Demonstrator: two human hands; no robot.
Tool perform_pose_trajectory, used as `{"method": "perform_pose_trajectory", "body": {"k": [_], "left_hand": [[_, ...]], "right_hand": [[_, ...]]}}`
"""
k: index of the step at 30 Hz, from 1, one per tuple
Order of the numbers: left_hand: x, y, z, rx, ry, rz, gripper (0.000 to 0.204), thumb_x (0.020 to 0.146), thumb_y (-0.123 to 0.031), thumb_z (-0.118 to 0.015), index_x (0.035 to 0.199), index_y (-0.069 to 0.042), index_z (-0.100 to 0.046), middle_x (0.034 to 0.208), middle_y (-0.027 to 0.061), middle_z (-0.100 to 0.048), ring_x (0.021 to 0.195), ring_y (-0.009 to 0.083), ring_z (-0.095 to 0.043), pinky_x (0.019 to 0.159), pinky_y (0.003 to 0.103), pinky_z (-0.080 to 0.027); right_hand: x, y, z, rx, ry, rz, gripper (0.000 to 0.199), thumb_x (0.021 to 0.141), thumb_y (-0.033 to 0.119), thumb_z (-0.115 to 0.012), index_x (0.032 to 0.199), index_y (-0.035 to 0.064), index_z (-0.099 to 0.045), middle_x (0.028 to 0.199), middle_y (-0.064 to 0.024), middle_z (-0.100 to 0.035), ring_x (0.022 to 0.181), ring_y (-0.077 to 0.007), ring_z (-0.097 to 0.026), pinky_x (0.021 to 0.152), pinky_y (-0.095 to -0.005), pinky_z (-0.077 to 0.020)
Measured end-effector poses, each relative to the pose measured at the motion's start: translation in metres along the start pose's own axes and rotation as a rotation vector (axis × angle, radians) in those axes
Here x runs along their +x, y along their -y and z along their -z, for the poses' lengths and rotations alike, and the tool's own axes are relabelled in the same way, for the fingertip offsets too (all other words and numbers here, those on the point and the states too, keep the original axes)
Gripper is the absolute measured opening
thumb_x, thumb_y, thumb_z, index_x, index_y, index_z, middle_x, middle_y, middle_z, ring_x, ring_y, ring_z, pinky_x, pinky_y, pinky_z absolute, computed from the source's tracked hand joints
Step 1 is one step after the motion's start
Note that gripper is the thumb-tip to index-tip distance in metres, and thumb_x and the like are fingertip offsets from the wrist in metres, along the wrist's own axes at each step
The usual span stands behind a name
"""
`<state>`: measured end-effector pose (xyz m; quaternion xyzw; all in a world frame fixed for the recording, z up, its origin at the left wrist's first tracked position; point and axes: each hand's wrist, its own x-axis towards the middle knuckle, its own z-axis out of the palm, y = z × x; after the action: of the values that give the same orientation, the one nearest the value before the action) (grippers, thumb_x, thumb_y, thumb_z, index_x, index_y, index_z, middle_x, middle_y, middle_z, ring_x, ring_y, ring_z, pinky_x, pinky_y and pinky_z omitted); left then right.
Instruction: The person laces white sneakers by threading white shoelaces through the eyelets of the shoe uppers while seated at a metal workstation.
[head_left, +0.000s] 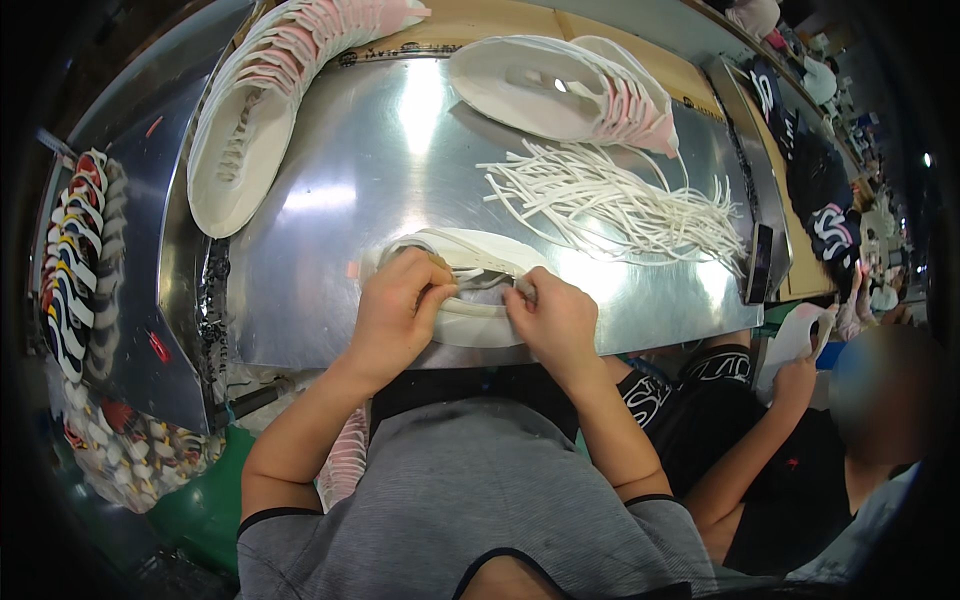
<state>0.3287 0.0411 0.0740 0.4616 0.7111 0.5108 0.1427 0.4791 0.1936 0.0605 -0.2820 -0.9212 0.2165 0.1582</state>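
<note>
Shoe upper [470, 331], white, lies on the metal table [345, 175] at its near edge, directly in front of the worker, with its long side running across. Both hands are engaged on it. Left hand [405, 300]: thumb and fingertips pinched together at the left part of the opening, grasping the upper; whether a lace is caught in the same pinch cannot be told. Right hand [553, 317]: closed on the edge right of the opening, thumb against bent fingers. Pale strands show between the hands, partly hidden by the fingers.

Beyond the upper, to the right, lies a loose pile of white laces [620, 212]. Behind that pile stands one stack of uppers [500, 92]; a longer stack with pink lining [290, 62] curves along the left side.

Judged step: lacing, apparently part done, with a strand being worked through the opening's edge. Next move would call for the right hand to steady the edge while the left feeds the lace end through a hole and draws it evenly, without twisting.
</note>
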Motion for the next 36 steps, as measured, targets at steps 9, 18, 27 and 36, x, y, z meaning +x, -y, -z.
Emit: {"method": "perform_pose_trajectory", "body": {"k": [9,18,27,36], "left_hand": [[-0.001,0.004,0.007,-0.007,-0.003,0.0,0.006,0.085,0.005,-0.065,0.087,0.002,-0.06,0.09,0.0093,-0.061,0.075,0.0177,-0.058,0.065,0.027,-0.046],[0.006,0.005,0.047,-0.864,0.049,0.469,0.006,0.096,-0.007,-0.06,0.093,-0.002,-0.06,0.087,0.0056,-0.061,0.062,0.006,-0.05,0.056,0.02,-0.038],[-0.013,-0.015,0.058,-0.845,0.27,0.246,0.012,0.092,-0.01,-0.066,0.1,-0.002,-0.064,0.1,0.0093,-0.064,0.084,0.0157,-0.063,0.074,0.027,-0.049],[-0.001,-0.055,0.027,0.292,0.242,-0.017,0.036,0.089,-0.018,-0.069,0.123,-0.006,-0.061,0.101,0.0163,-0.066,0.096,0.035,-0.06,0.086,0.041,-0.047]], "right_hand": [[-0.002,-0.017,0.006,0.859,0.267,-0.407,0.021,0.096,0.021,-0.064,0.087,0.0021,-0.063,0.076,0.0029,-0.061,0.067,-0.0042,-0.052,0.056,-0.0217,-0.0403],[-0.003,-0.028,-0.007,0.807,0.161,-0.508,0.025,0.096,0.025,-0.062,0.093,0.0007,-0.062,0.066,-0.0008,-0.057,0.061,-0.0084,-0.051,0.055,-0.0271,-0.0406],[0.005,0.0,0.004,0.319,0.135,-0.292,0.028,0.089,0.03,-0.068,0.095,0.0039,-0.063,0.068,-0.0139,-0.065,0.063,-0.0297,-0.064,0.06,-0.0388,-0.0478],[0.014,-0.016,-0.002,0.373,0.071,-0.277,0.023,0.082,0.027,-0.069,0.095,0.0087,-0.068,0.077,-0.0145,-0.069,0.073,-0.0346,-0.067,0.066,-0.0432,-0.0511]]}}
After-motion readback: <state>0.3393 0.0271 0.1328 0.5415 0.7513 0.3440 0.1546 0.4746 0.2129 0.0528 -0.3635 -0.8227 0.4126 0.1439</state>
